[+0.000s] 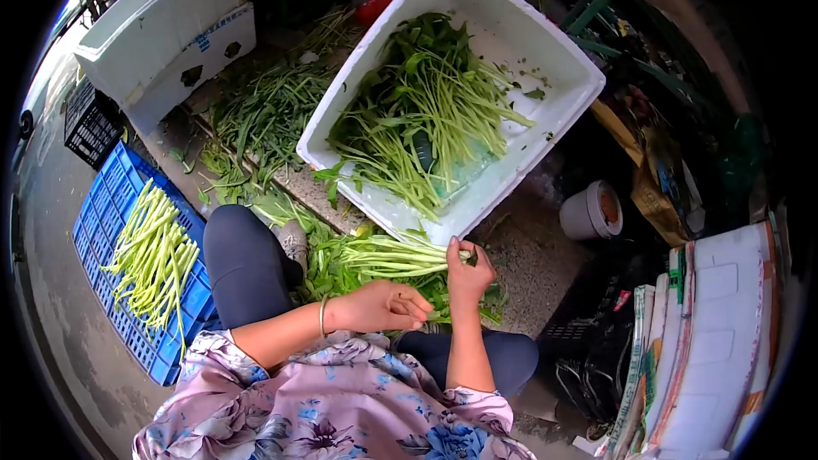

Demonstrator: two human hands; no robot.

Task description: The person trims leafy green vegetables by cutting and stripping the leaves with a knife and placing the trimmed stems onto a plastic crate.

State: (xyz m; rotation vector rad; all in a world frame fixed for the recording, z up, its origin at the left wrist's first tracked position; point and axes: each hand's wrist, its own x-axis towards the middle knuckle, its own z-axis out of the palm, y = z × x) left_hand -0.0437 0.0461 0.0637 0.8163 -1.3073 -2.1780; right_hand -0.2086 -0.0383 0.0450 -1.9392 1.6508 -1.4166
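My right hand point(469, 273) is closed round the right-hand end of a bunch of pale green stems point(392, 256), which lies level in front of my knees. Just below the bunch is my left hand point(383, 305), a bracelet on its wrist, its fingers loosely stretched towards the right with nothing seen in them. Beyond the bunch, a tilted white foam box point(562, 94) holds many long leafy stems point(426, 111). Loose green leaves point(328, 260) are heaped on the ground under and around the bunch.
Bare cut stems point(158, 255) lie on a blue crate point(98, 243) at the left. Behind it are a black crate point(89, 123) and another white foam box point(183, 43). A white bucket point(582, 215) and stacked foam sheets point(711, 332) stand at the right.
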